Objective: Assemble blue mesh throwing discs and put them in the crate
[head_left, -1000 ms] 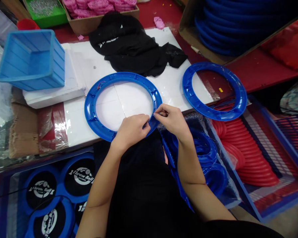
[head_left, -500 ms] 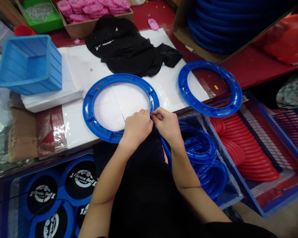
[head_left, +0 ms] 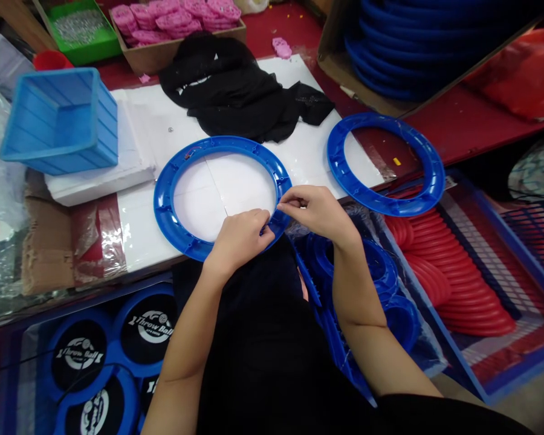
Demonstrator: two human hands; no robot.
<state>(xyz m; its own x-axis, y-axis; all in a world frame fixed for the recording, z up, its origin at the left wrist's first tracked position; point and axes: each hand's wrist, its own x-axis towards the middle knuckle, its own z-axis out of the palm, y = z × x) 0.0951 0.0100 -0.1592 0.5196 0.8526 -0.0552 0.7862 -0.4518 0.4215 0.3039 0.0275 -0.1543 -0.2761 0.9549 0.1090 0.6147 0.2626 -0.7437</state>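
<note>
A blue plastic ring (head_left: 165, 208) lies on the white worktop with its hollow, ribbed side up. Some thin wires show in its channel at the upper left. My left hand (head_left: 242, 238) is closed over the ring's near right rim, fingers curled down onto it. At the right rim, my right hand (head_left: 321, 211) holds thumb and forefinger pinched together; whatever lies between the tips is too small to make out. Farther right, a second blue ring (head_left: 338, 154) rests partly over the table edge. Black fabric (head_left: 249, 99) is bunched behind the first ring.
A light blue bin (head_left: 104, 124) stands on white sheets at the left. Behind are a box of pink parts (head_left: 176, 24) and a green tray (head_left: 79, 27) of small metal pieces. Crates below hold black "Throw Ball" discs (head_left: 149, 329), blue rings and red rings (head_left: 462, 272).
My right hand has moved slightly right and up, apart from the left. My left hand has shifted a little left and down along the rim. The view has shifted slightly.
</note>
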